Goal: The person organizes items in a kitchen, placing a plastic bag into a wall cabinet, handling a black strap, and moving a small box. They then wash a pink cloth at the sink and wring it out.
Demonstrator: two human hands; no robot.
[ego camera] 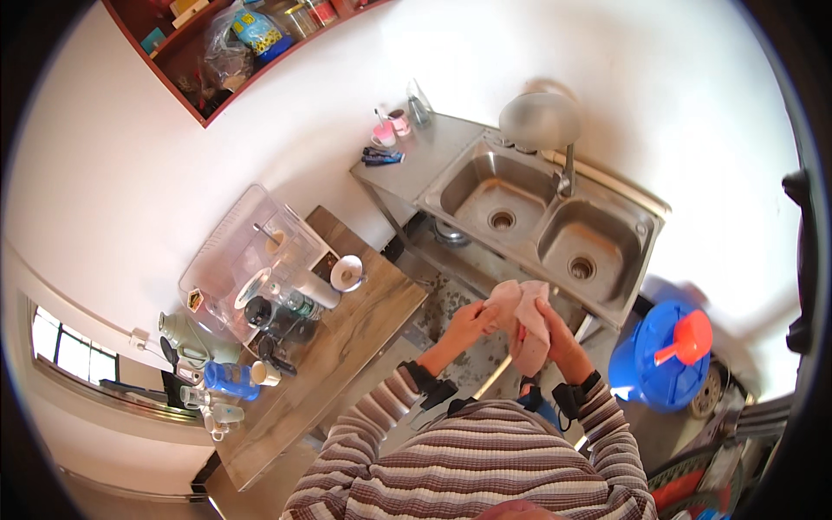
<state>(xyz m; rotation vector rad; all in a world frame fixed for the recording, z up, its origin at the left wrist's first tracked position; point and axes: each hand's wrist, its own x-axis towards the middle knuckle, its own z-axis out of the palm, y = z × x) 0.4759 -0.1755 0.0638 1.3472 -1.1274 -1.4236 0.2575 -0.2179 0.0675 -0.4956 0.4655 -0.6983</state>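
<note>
A pink cloth point(526, 328) is held up between my two hands, in front of my chest and short of the sink's front edge. My left hand point(478, 318) pinches its left side with thumb and fingers. On the cloth's right side, my right hand point(556, 328) grips the fabric, its fingers partly hidden behind it. The cloth is folded or bunched, and its lower end hangs down. Beyond it stands a stainless-steel double sink point(546, 218) with a faucet point(567, 179) between the basins. Black bands with small devices are on both wrists.
To the left, a wooden table point(390, 305) bears a clear plastic rack point(240, 247), bottles, cups and a blue container point(231, 380). A blue lidded bucket point(663, 364) with a red dipper point(692, 338) stands right. A red shelf point(195, 97) hangs upper left.
</note>
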